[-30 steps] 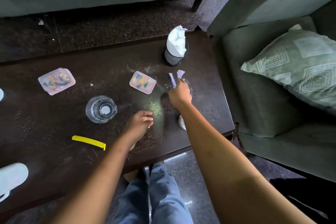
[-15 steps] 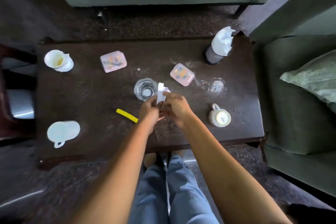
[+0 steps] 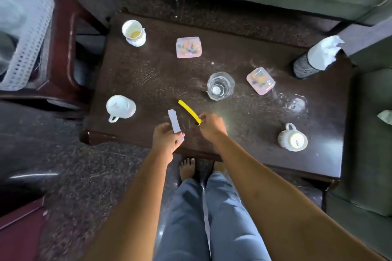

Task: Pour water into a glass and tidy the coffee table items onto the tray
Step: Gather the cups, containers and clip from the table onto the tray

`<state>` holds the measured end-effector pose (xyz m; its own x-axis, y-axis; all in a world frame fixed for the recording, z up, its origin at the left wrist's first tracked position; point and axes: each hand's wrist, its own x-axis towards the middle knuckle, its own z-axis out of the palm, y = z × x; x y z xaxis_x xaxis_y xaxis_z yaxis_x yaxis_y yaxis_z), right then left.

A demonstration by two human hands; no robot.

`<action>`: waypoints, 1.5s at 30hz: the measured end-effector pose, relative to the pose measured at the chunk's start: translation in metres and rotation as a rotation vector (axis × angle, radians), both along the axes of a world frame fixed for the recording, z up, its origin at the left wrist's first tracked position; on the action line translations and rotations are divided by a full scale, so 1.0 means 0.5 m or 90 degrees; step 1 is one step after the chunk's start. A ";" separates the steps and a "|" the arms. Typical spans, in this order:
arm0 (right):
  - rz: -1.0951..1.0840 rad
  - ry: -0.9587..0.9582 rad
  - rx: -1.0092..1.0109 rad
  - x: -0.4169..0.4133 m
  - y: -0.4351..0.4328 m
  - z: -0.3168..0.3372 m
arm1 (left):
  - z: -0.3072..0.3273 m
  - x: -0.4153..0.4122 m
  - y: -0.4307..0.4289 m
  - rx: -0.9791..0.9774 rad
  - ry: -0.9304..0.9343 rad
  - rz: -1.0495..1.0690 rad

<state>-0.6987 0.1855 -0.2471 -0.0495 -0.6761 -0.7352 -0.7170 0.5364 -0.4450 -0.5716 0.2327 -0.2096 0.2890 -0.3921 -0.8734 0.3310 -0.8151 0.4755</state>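
Moved apart since before: keep pale strip [image 3: 175, 122] clamped in left hand [image 3: 166, 140], lift yellow strip [image 3: 188, 110] (end pinched by fingers of right hand [image 3: 212, 126]) clear of glass [image 3: 220, 86].

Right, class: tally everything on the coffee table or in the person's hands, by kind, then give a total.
Cups: 3
Glass: 1
Pink boxes: 2
Tissue holder: 1
Strips: 2, the yellow strip in the right hand, the lilac strip in the left hand
Total: 9
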 end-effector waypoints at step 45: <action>-0.013 -0.459 0.114 0.435 -0.132 0.518 | 0.416 0.355 -0.078 -0.348 -0.070 0.269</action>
